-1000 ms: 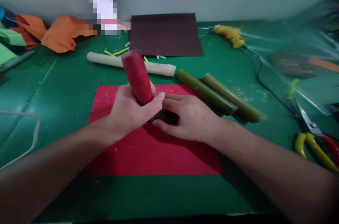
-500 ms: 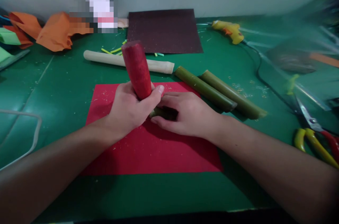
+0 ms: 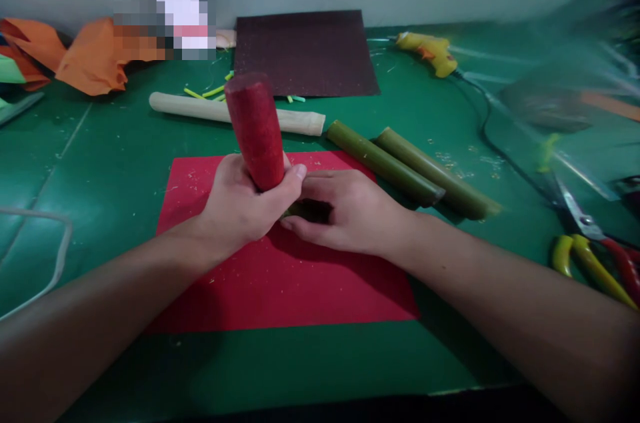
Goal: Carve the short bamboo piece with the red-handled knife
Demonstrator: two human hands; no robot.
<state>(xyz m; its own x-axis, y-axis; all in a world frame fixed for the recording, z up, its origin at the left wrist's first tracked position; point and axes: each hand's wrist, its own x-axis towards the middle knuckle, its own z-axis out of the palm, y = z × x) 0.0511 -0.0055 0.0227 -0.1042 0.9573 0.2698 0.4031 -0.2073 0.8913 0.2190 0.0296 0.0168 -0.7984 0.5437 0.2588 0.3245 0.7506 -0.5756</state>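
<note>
My left hand (image 3: 247, 199) is closed around a thick red cylinder (image 3: 254, 129), which stands up tilted with its wider end at the top. Its lower end is hidden in the fist. Close against it, my right hand (image 3: 345, 213) curls its thumb and fingers around a short green bamboo piece (image 3: 313, 211), mostly covered by the fingers. Both hands are over a red sheet (image 3: 300, 289) sprinkled with tiny shavings. Just beyond them lie a pale peeled stick (image 3: 193, 108) and two green bamboo tubes (image 3: 383, 161) (image 3: 440, 176).
A dark brown sheet (image 3: 305, 53) lies at the back. To its right is a yellow glue gun (image 3: 429, 53) with a trailing cord. Scissors (image 3: 585, 223) with yellow and red handles lie at the right. Crumpled orange paper (image 3: 95, 59) sits at the back left on the green table (image 3: 310, 366).
The whole view has shifted slightly, so things appear a little further left and higher. Both hands keep their holds, with the red cylinder at nearly the same tilt.
</note>
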